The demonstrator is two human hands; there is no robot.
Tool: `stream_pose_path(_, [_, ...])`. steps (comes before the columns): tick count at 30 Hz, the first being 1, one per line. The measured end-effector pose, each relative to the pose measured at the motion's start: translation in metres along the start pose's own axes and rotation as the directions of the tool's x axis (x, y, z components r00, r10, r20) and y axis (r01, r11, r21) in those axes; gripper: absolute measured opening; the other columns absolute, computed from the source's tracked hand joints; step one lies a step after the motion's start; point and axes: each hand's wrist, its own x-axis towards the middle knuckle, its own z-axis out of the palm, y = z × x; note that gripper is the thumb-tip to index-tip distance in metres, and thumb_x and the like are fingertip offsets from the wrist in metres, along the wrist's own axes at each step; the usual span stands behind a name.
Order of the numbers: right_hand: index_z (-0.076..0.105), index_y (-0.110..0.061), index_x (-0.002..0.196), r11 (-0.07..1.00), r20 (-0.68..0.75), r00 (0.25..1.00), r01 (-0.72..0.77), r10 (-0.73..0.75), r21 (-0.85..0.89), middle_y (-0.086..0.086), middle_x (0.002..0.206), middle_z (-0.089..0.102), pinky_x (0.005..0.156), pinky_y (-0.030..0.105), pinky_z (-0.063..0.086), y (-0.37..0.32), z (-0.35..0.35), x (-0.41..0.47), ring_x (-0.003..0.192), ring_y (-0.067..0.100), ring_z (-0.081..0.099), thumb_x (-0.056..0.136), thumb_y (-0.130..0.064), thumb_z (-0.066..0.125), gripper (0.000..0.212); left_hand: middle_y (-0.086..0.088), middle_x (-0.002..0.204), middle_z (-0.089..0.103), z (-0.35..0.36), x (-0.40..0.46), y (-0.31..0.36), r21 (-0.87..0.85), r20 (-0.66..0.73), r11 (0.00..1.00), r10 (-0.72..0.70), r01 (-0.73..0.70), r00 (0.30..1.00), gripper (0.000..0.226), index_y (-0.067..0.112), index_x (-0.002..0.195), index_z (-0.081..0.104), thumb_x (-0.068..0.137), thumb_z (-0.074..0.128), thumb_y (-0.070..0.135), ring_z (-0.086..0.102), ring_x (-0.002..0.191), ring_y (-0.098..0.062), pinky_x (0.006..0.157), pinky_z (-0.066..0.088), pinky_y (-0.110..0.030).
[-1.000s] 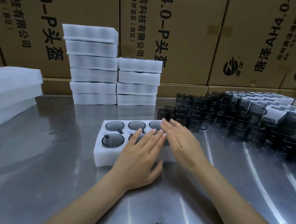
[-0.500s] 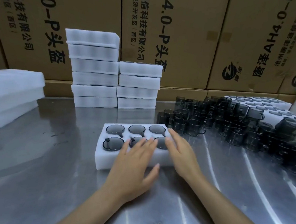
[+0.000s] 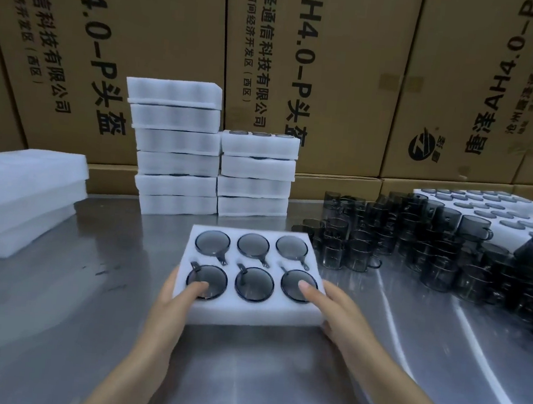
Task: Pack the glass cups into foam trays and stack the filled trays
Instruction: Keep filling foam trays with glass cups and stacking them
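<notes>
A: Head view, far left first: what sits there?

B: Loose white foam sheets point(image 3: 18, 197) piled on the steel table point(image 3: 91, 315). Behind them, brown cartons point(image 3: 164, 29) printed "AH4.0-P" beside sideways Chinese lettering; I cannot read the smaller characters surely.

A: And next?

B: Two stacks of filled trays point(image 3: 210, 160) at the back of the table, the left one taller.

A: Where is the tray being handled?

B: The foam tray point(image 3: 245, 310) is at centre, six smoky glass cups point(image 3: 254, 283) seated in its wells, handles in the slots. The left hand point(image 3: 175, 294) grips its left edge, thumb lying over the near-left cup. The right hand point(image 3: 336, 309) grips the right edge, thumb on the near-right cup.

A: Further right?

B: A crowd of loose cups point(image 3: 417, 245) on the table, another filled tray layer point(image 3: 485, 210) behind, and a carton bearing a round black logo point(image 3: 421, 147).
</notes>
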Motion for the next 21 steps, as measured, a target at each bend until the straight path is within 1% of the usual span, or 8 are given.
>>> stream_pose_path(3, [0.054, -0.043, 0.126, 0.928, 0.107, 0.994, -0.054, 0.015, 0.368, -0.013, 0.119, 0.066, 0.084, 0.031, 0.051, -0.011, 0.006, 0.006, 0.102, 0.010, 0.065, 0.074, -0.040, 0.069, 0.054, 0.010, 0.098, 0.072, 0.006, 0.013, 0.013, -0.230, -0.033, 0.973, 0.003, -0.011, 0.999, 0.030, 0.038, 0.102, 0.067, 0.086, 0.055, 0.015, 0.067, 0.081, -0.008, 0.066, 0.050, -0.032])
stream_pose_path(7, [0.051, -0.021, 0.134, 0.702, 0.094, 0.995, -0.096, 0.042, 0.706, 0.004, 0.122, 0.065, 0.084, 0.032, 0.055, -0.021, 0.020, 0.030, 0.101, 0.020, 0.066, 0.070, -0.037, 0.072, 0.069, 0.002, 0.102, 0.072, 0.016, 0.037, 0.031, -0.367, -0.059, 0.930, -0.011, -0.012, 0.998, 0.028, 0.028, 0.103, 0.069, 0.086, 0.053, 0.011, 0.066, 0.088, -0.015, 0.068, 0.050, -0.032])
stream_pose_path(11, [0.061, -0.021, 0.125, 0.706, 0.130, 0.989, -0.138, 0.065, 0.695, 0.005, 0.116, 0.069, 0.080, 0.035, 0.052, -0.037, 0.052, 0.066, 0.095, 0.021, 0.066, 0.067, -0.037, 0.074, 0.061, 0.008, 0.102, 0.072, 0.039, 0.056, 0.037, -0.348, -0.038, 0.931, 0.106, -0.113, 0.994, 0.026, 0.030, 0.116, 0.064, 0.092, 0.055, 0.023, 0.069, 0.086, -0.005, 0.061, 0.054, -0.022])
stream_pose_path(14, [0.061, -0.019, 0.120, 0.689, 0.039, 0.990, -0.123, 0.136, 0.715, 0.005, 0.103, 0.073, 0.061, 0.029, 0.057, -0.055, 0.057, 0.102, 0.081, 0.019, 0.071, 0.078, -0.032, 0.070, 0.045, 0.013, 0.114, 0.068, 0.047, 0.081, 0.030, -0.322, -0.019, 0.932, 0.168, -0.165, 0.986, 0.037, 0.033, 0.127, 0.057, 0.095, 0.042, 0.046, 0.064, 0.104, -0.006, 0.078, 0.053, -0.026])
stream_pose_path(16, [0.062, -0.017, 0.115, 0.679, 0.019, 0.988, -0.117, 0.151, 0.725, 0.005, 0.096, 0.074, 0.059, 0.028, 0.058, -0.072, 0.053, 0.130, 0.079, 0.018, 0.071, 0.082, -0.032, 0.068, 0.037, 0.013, 0.129, 0.059, 0.045, 0.096, 0.018, -0.196, 0.003, 0.963, 0.189, -0.185, 0.982, 0.053, 0.037, 0.137, 0.045, 0.089, 0.031, 0.057, 0.057, 0.114, -0.007, 0.095, 0.043, -0.031])
stream_pose_path(18, [0.063, -0.016, 0.112, 0.684, -0.010, 0.992, -0.082, 0.129, 0.725, 0.007, 0.096, 0.074, 0.065, 0.030, 0.059, -0.090, 0.048, 0.161, 0.084, 0.020, 0.070, 0.081, -0.034, 0.069, 0.036, 0.010, 0.148, 0.040, 0.045, 0.112, -0.007, 0.176, 0.083, 0.955, 0.227, -0.239, 0.970, 0.063, 0.038, 0.145, 0.025, 0.086, 0.028, 0.061, 0.040, 0.132, -0.006, 0.112, 0.026, -0.031])
stream_pose_path(20, [0.062, -0.015, 0.112, 0.686, -0.043, 0.994, -0.036, 0.099, 0.727, 0.008, 0.100, 0.072, 0.071, 0.032, 0.059, -0.113, 0.042, 0.193, 0.089, 0.021, 0.069, 0.079, -0.038, 0.071, 0.041, 0.001, 0.158, 0.017, 0.046, 0.125, -0.044, 0.628, 0.270, 0.692, 0.234, -0.355, 0.934, 0.069, 0.030, 0.151, 0.007, 0.092, 0.027, 0.062, 0.020, 0.143, -0.009, 0.116, 0.013, -0.029])
stream_pose_path(21, [0.061, -0.015, 0.112, 0.683, -0.062, 0.994, -0.014, 0.088, 0.730, 0.009, 0.102, 0.071, 0.071, 0.032, 0.058, -0.126, 0.042, 0.212, 0.091, 0.022, 0.068, 0.077, -0.040, 0.072, 0.044, -0.003, 0.160, 0.008, 0.044, 0.129, -0.052, 0.695, 0.296, 0.610, 0.240, -0.381, 0.925, 0.070, 0.029, 0.151, 0.005, 0.094, 0.028, 0.061, 0.014, 0.145, -0.012, 0.116, 0.012, -0.031])
